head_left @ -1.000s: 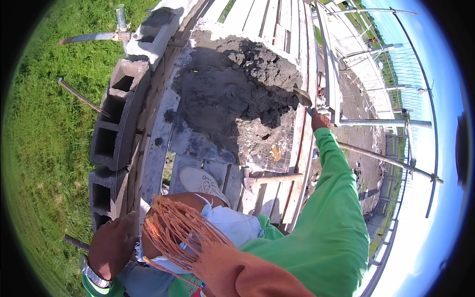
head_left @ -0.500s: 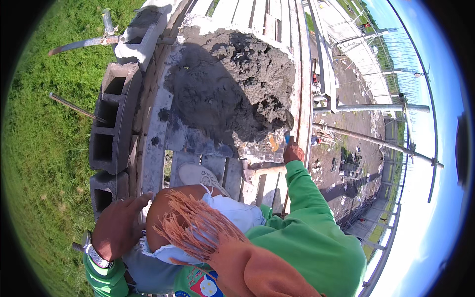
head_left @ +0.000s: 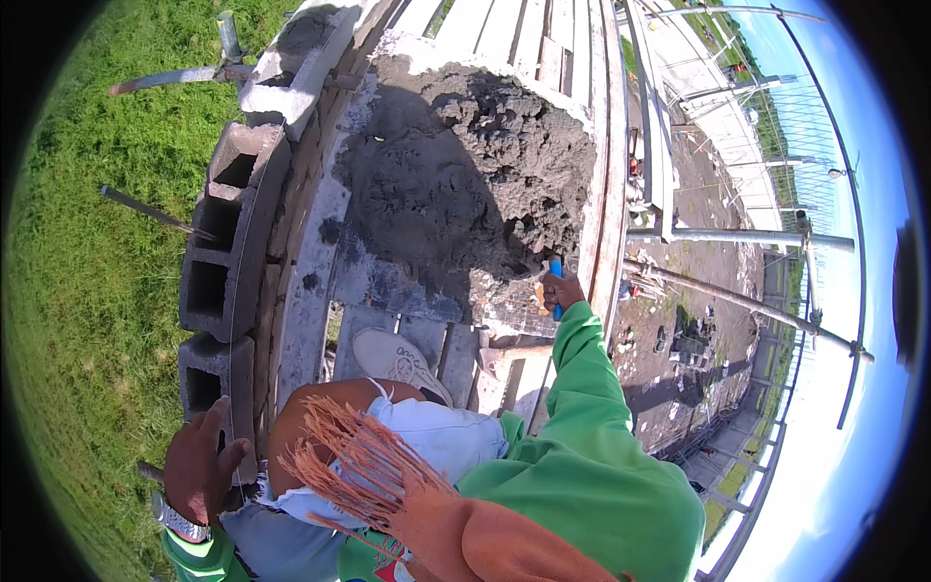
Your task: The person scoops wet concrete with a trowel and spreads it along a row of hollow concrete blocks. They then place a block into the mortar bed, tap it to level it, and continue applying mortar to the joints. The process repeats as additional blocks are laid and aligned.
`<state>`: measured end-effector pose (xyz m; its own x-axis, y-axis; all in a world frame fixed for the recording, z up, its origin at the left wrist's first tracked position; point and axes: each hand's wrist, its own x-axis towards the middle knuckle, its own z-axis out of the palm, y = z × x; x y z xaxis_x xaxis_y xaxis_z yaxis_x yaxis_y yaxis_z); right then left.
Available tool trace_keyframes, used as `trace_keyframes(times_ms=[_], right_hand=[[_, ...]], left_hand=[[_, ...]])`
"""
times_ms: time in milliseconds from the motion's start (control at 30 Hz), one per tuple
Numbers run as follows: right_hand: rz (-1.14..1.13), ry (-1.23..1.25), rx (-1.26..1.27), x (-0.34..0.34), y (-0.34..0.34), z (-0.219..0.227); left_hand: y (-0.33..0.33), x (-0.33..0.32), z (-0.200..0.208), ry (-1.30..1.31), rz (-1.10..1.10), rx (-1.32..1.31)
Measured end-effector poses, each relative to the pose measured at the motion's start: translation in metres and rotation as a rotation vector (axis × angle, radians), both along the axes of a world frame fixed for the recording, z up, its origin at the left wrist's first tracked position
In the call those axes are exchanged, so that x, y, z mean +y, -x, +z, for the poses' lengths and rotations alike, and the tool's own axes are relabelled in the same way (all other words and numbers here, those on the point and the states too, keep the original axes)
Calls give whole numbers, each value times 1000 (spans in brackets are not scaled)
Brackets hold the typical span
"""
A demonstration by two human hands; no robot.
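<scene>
My right hand (head_left: 562,290) is closed around a blue handle (head_left: 556,266) at the near right edge of a heap of wet grey mortar (head_left: 485,160). The tool's working end is hidden, so its kind does not show. Fingers apart and holding nothing, my left hand (head_left: 199,464) is beside my bent knee, over the end of the nearest hollow concrete block (head_left: 215,373). Whether it touches the block, I cannot tell. The mortar lies spread on a flat board (head_left: 388,281), with shadow over its left part.
A wooden-handled tool (head_left: 524,353) lies by my shoe (head_left: 398,357) on the slatted planks (head_left: 364,325). More hollow blocks (head_left: 221,233) line the left side, with grass below. Metal scaffold pipes (head_left: 747,236) cross at the right, above lower ground with debris.
My right hand has shifted slightly left, and the blue handle shows more, now upright against the mortar. My left hand has moved off my knee toward the block, its fingers spreading.
</scene>
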<state>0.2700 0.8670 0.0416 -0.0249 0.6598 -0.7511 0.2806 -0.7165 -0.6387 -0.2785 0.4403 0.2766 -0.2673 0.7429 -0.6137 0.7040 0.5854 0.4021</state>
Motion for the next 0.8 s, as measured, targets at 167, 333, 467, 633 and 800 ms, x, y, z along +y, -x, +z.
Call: trace_keyframes(times_ms=[167, 333, 467, 633, 800], right_hand=[[17, -132, -90, -16, -30, 52], [390, -571, -1260, -60, 17, -11], [443, -387, -1186, -79, 39, -53], [283, -513, -900, -128, -32, 20], [-206, 172, -241, -108, -25, 37]], left_hand=[[-7, 2, 5, -37, -28, -58], [-10, 0, 23, -66, 27, 42], [-16, -5, 18, -45, 17, 71], [-34, -23, 18, 57, -9, 57], [-34, -33, 19, -44, 61, -63]])
